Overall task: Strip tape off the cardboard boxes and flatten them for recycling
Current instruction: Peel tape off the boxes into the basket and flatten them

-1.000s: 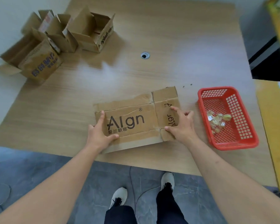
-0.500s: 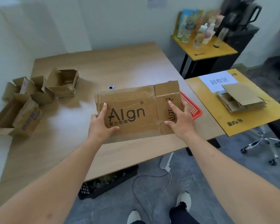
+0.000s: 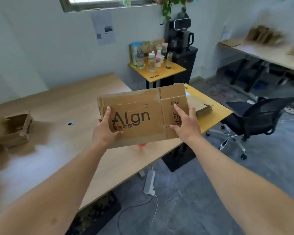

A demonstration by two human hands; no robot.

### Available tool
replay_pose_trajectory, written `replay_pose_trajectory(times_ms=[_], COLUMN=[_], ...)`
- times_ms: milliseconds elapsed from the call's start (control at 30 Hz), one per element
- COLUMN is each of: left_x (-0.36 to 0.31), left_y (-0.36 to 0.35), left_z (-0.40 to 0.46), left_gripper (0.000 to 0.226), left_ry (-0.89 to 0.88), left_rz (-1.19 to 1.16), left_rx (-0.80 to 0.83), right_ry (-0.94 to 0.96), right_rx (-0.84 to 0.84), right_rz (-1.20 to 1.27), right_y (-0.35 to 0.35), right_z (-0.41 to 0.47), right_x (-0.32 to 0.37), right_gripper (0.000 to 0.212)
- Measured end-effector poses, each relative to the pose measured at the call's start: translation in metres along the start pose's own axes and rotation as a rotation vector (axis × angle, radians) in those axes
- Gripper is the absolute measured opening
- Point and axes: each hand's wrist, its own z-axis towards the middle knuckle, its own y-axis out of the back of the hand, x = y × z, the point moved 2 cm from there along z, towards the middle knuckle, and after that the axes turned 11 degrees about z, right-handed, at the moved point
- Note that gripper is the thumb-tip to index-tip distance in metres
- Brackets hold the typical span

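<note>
Holding flattened box (image 3: 139, 116), yellow table (image 3: 217, 107) behind

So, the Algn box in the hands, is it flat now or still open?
Flat. The Algn box shows as one thin sheet with creased panels, held above the table by the left hand and right hand.

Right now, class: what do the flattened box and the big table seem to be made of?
Flattened box: brown cardboard, matte, judging by creases, scuffed edges and printed lettering. Big table: pale wood-look top, probably laminate, with visible grain and a soft sheen where light falls.
</note>
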Motion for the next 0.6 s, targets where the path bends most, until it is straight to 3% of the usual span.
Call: replay_pose_trajectory(times_ms=[300,600], left_x=[-0.149,-0.233], left_y=[-0.107,-0.198], left_z=[0.017,0.078], left_gripper=[0.115,0.114], left_ry=[-0.043,-0.058], left_rz=[-0.013,-0.038], left_rx=[0.034,0.113], right_ry=[-0.056,-0.149], right_rx=[-0.031,-0.034], right_rz=[-0.049,-0.058], right_y=[0.112,0.146], right_z=[0.057,0.138], right_x=[-0.121,-0.213], right_gripper=[0.083,0.084])
